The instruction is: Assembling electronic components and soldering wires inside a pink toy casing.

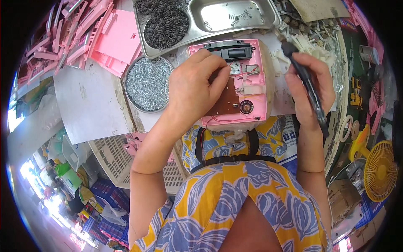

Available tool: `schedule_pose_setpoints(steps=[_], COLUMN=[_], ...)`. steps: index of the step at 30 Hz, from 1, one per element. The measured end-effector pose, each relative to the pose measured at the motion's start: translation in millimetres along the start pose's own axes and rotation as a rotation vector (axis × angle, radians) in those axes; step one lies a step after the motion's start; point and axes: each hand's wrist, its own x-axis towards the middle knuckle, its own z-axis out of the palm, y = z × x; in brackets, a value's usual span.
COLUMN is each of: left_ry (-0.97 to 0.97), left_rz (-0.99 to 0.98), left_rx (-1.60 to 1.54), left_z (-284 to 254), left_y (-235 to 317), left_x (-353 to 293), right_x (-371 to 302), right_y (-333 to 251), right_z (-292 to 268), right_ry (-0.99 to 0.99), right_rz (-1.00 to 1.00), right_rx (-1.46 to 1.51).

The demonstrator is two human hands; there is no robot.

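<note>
In front of me lies a pink plastic housing (261,90), its inside facing up. It holds a brown circuit board (224,102), a small round speaker (246,107), metal plates (236,68), thin red wires and a long black part (237,53) along its far edge. My left hand (189,82) reaches over the housing's left side, thumb and forefinger pinched above the board near the metal plates; whatever is between them is too small to make out. To the right of the housing, my right hand (321,84) grips a black pen-shaped electric screwdriver (307,77), raised and tilted, apart from the housing.
A round dish (127,90) of small silver screws stands left of my left hand. Behind is a metal tray (194,29) with many springs. Pink panels (115,42) pile up at far left, white plastic pieces (308,44) at far right. A yellow fan (380,170) stands at right.
</note>
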Motion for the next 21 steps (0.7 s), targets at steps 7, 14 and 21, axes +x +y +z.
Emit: schedule_pose_setpoints(steps=[7, 14, 21], left_ry=[0.050, 0.085, 0.099], left_rz=[-0.099, -0.123, -0.099], left_rx=[-0.033, -0.045, -0.023], left_z=[7.9, 11.1, 11.0], left_y=[1.9, 0.6, 0.5], left_x=[-2.2, -1.9, -1.6], right_x=[-12.8, -7.4, -1.6], right_y=[3.1, 1.4, 2.5], right_z=[-14.9, -12.6, -9.6], right_ry=[-0.130, -0.263, -0.305], right_rz=[-0.198, -0.286, -0.337], right_rx=[-0.112, -0.186, -0.187])
